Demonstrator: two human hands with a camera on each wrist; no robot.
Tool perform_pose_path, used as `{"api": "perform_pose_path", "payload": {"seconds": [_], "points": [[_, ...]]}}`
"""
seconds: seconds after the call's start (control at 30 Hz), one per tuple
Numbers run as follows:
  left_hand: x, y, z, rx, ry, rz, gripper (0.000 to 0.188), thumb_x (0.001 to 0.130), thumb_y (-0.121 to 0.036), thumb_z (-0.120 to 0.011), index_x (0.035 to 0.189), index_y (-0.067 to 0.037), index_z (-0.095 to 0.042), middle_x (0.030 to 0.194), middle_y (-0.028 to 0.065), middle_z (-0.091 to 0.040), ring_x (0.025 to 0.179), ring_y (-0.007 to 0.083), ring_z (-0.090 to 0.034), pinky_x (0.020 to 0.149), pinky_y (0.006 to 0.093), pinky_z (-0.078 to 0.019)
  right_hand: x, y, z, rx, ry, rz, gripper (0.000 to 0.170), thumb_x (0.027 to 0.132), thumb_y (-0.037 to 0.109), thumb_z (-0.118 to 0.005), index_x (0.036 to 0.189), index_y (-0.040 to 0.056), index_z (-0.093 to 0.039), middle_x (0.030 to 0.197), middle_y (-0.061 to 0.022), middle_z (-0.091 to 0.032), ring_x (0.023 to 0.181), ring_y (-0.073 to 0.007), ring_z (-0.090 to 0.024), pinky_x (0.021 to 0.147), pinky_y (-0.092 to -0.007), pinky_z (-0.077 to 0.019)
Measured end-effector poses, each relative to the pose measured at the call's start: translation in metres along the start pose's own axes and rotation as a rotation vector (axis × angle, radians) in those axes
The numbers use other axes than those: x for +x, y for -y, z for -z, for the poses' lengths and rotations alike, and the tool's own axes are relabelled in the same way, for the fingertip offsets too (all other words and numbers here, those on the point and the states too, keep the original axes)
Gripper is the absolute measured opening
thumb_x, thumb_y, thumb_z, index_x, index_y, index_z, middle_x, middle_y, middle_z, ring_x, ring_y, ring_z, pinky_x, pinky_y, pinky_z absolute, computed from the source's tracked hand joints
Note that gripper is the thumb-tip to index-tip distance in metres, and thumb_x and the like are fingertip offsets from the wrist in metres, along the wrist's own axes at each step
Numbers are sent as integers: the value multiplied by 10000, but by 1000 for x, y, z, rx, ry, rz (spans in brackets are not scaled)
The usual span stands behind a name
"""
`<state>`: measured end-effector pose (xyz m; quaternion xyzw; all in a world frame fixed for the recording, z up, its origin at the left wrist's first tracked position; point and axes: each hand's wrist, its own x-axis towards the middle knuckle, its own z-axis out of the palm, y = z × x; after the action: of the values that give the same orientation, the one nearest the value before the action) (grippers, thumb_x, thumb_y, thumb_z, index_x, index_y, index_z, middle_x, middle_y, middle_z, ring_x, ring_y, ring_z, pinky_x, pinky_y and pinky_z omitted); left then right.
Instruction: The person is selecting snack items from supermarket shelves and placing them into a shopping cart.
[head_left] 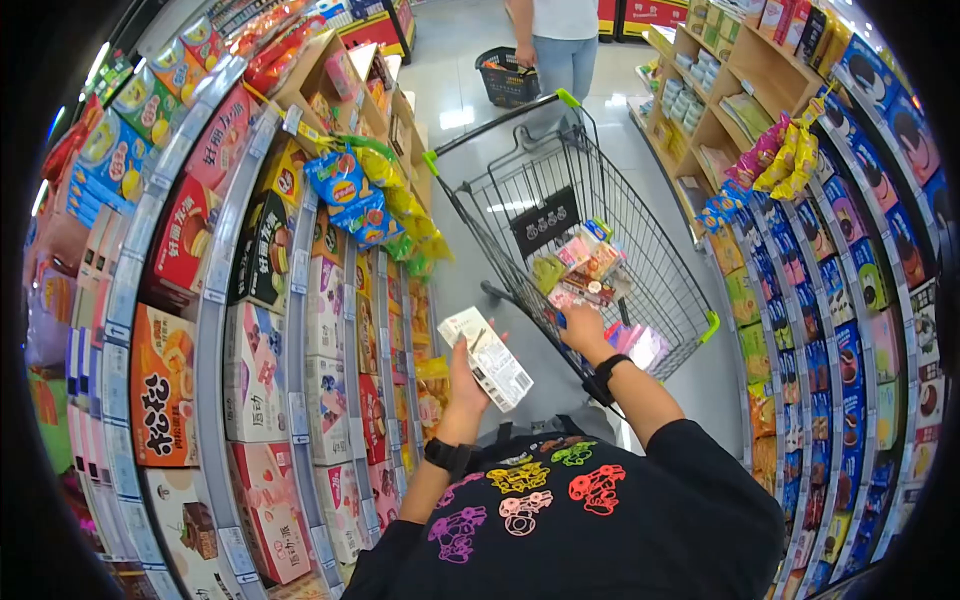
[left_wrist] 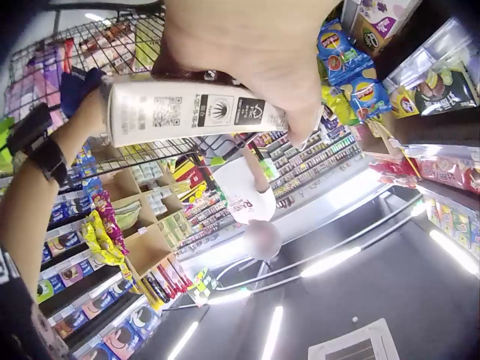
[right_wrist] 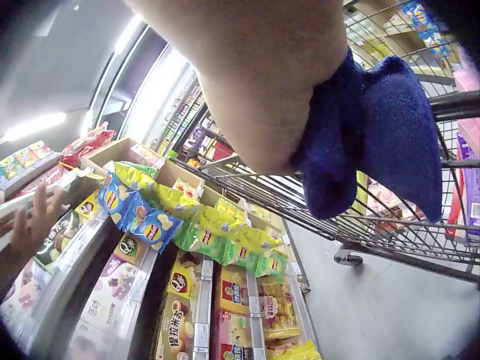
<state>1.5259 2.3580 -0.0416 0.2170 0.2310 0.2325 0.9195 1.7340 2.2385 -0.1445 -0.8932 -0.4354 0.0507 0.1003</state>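
Note:
My left hand [head_left: 466, 380] grips a white box [head_left: 487, 358] with a barcode and fine print on its face. In the left wrist view the white box's narrow side [left_wrist: 199, 111], with a square printed code, shows under the hand. My right hand [head_left: 588, 335] holds a dark blue cloth [right_wrist: 367, 135], which hangs beside the shopping cart's wire side in the right wrist view; its fingertips are hidden there. The wire shopping cart [head_left: 655, 250] stands in front of me with several snack packs [head_left: 600, 262] and a pink-purple pack [head_left: 640, 345] inside.
Shelves of boxed snacks [head_left: 265, 390] line the left side, with hanging chip bags [head_left: 355, 200] at their edge. Blue cookie packs [head_left: 850, 370] fill the right shelves. Ahead, a person [head_left: 565, 50] stands with a black basket [head_left: 507, 78] beyond the cart.

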Motion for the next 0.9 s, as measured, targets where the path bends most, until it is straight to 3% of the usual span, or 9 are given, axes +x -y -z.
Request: {"api": "perform_pose_path", "payload": {"seconds": [0.07,0.2,0.3,0.4,0.53,0.63,0.73,0.8,0.9], "points": [[-8,-26,-14,-37,110,15,608,868,-500,-333,1358,-142,-301,1326,114,-417,1149,321,-464,887,543,-416,0,11,1,-71,-100,30,335,616,199,-667,924,100,-580,850,-102,-600,847,-286,-570,667,-420,-467],[-42,-67,-35,-180,320,-25,686,852,-550,-337,1383,-123,-255,1385,158,-328,1218,328,-396,938,557,-367,-5,17,-12,-41,-90,-35,331,628,242,-679,895,82,-566,881,-110,-587,862,-295,-560,683,-420,-476],[-53,-76,-44,-236,380,-64,699,839,-578,-353,1379,-141,-273,1364,176,-351,1198,321,-419,953,538,-353,-13,15,3,36,-38,-108,370,633,283,-673,908,56,-578,910,-147,-604,879,-318,-572,732,-418,-477],[-57,-77,-48,-193,367,-105,719,839,-572,-363,1379,-108,-263,1359,186,-351,1199,325,-416,962,517,-355,-4,21,34,450,-133,-344,433,632,321,-675,946,36,-590,937,-184,-618,875,-342,-591,756,-415,-473],[-52,-74,-57,-55,322,-184,691,868,-517,-340,1350,-25,-281,1310,193,-404,1163,309,-454,925,433,-415,-10,66,131,958,-203,-147,397,690,249,-692,995,19,-583,899,-131,-633,804,-232,-619,736,-326,-478],[-39,-64,-53,35,257,-141,560,902,-400,-335,1268,23,-367,1192,192,-503,1046,275,-541,849,365,-473,-27,104,178,1062,-367,59,356,715,191,-693,1000,13,-574,877,-99,-626,795,-177,-605,731,-300,-476],[-30,-51,-41,157,116,-112,370,921,-256,-370,1137,26,-472,1023,155,-596,872,216,-616,747,300,-510,-41,132,187,1317,-311,-60,369,719,185,-695,1020,14,-565,874,-97,-625,795,-176,-606,740,-301,-477],[-31,-46,-34,210,67,-186,284,918,-207,-398,1050,19,-510,936,122,-617,775,179,-627,678,272,-518,-49,138,168,1218,-316,-31,387,724,203,-694,1034,14,-562,875,-107,-627,783,-174,-602,738,-297,-476],[-27,-52,-11,296,-54,-291,231,907,-177,-434,1005,14,-519,904,112,-622,757,163,-621,673,266,-513,-62,146,155,991,-210,86,366,723,211,-686,1011,15,-575,885,-124,-629,783,-179,-611,724,-301,-478]]}}
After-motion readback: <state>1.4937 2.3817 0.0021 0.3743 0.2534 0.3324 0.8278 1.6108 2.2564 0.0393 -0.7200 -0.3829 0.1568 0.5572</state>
